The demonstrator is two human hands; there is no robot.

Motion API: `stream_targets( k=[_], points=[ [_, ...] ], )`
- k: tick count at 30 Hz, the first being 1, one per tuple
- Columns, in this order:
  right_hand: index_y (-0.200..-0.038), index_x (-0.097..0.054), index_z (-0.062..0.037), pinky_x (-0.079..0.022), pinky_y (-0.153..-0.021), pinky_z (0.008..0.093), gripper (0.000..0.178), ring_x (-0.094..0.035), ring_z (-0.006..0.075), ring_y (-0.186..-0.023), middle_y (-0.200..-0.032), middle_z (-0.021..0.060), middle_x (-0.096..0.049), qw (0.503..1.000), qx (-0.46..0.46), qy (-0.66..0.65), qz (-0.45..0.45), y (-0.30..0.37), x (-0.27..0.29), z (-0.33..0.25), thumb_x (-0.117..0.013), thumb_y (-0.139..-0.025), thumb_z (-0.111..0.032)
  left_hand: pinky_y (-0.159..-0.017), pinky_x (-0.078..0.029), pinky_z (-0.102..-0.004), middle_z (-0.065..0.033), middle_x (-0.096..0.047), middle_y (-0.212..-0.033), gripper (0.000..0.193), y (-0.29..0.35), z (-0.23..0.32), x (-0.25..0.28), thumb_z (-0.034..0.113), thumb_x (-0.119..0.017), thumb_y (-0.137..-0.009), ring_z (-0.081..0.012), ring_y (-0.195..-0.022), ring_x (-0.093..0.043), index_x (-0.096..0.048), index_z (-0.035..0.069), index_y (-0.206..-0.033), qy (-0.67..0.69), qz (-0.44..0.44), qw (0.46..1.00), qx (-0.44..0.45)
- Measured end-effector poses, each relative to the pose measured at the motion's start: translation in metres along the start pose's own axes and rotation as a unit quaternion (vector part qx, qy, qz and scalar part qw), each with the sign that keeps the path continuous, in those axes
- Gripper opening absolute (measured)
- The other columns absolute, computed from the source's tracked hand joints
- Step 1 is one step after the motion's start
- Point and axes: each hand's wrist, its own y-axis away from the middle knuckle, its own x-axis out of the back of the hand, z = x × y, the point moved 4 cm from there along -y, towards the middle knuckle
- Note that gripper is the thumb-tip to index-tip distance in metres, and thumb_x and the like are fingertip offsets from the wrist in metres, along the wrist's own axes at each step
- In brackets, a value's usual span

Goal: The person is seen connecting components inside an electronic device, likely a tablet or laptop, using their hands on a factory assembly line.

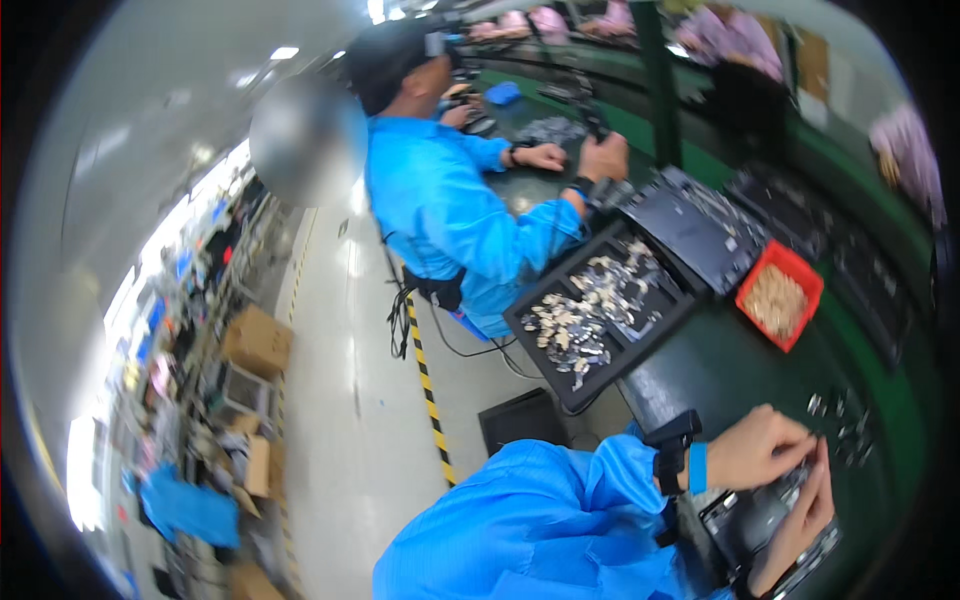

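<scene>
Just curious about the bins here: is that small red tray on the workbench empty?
No, the red tray is filled with a heap of small pale tan pieces, beside the black tray of metal parts.

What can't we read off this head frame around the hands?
- Right hand: what its fingers hold, if anything; hidden against the dark flat device.
- Left hand: fingertip contact blurred.
- Device's lower edge: cut off by the fisheye rim.
- Small metal parts on the green bench: too small to identify.
</scene>
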Motion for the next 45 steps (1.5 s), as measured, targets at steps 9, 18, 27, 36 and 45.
stream_targets(
  k=[9,18,27,36,45],
  points=[
    [-0.144,-0.049,0.0141,-0.048,-0.107,0.0374,0.05,-0.061,0.0312,-0.124,-0.136,0.0267,-0.062,0.971,-0.093,-0.186,0.122,0.052,0.028,-0.023,-0.062,-0.106,-0.016,-0.053,-0.04,-0.0474,-0.0228,-0.057,-0.062,0.037,0.037,0.023,-0.045,0.024,-0.064,-0.093,-0.0386,-0.055,-0.056,-0.06,-0.005,-0.07,-0.004,-0.151,0.988,-0.024],
    [-0.112,-0.062,0.0026,-0.048,-0.082,0.0234,0.014,-0.066,0.0104,-0.086,-0.089,0.0072,-0.072,0.984,-0.075,-0.049,0.155,0.091,0.1,-0.001,-0.064,-0.103,-0.007,-0.081,-0.058,-0.0433,-0.0153,-0.076,-0.098,0.021,-0.023,-0.026,-0.04,0.008,-0.07,-0.085,-0.0354,-0.09,-0.072,-0.078,0.003,-0.103,-0.214,-0.209,0.938,-0.174],
    [-0.104,-0.071,0.0078,-0.049,-0.067,0.0198,0.014,-0.068,0.0084,-0.073,-0.08,0.008,-0.074,0.949,-0.183,-0.008,0.257,0.12,0.132,0.018,-0.072,-0.097,-0.005,-0.092,-0.046,-0.0389,-0.0082,-0.071,-0.115,0.031,-0.02,-0.054,-0.14,0.025,-0.076,-0.089,-0.0273,-0.106,-0.064,-0.075,0.008,-0.114,-0.259,-0.34,0.881,-0.205],
    [-0.101,-0.071,0.0042,-0.046,-0.06,0.0199,0.015,-0.064,0.0055,-0.067,-0.073,0.0069,-0.075,0.932,-0.26,0.043,0.25,0.097,0.119,0.037,-0.073,-0.097,-0.01,-0.08,-0.042,-0.0341,0.0024,-0.063,-0.111,0.039,0.005,-0.029,-0.145,0.02,-0.079,-0.076,-0.0165,-0.099,-0.06,-0.075,0.021,-0.115,-0.311,-0.415,0.812,-0.269],
    [-0.099,-0.071,0.006,-0.05,-0.059,0.0221,0.013,-0.069,0.0098,-0.066,-0.072,0.0089,-0.074,0.915,-0.317,0.07,0.239,0.091,0.112,0.033,-0.072,-0.096,-0.007,-0.071,-0.048,-0.0316,0.0038,-0.065,-0.108,0.038,0.005,-0.049,-0.147,0.02,-0.081,-0.07,-0.0157,-0.094,-0.062,-0.078,0.02,-0.108,-0.254,-0.406,0.836,-0.269]
  ],
)
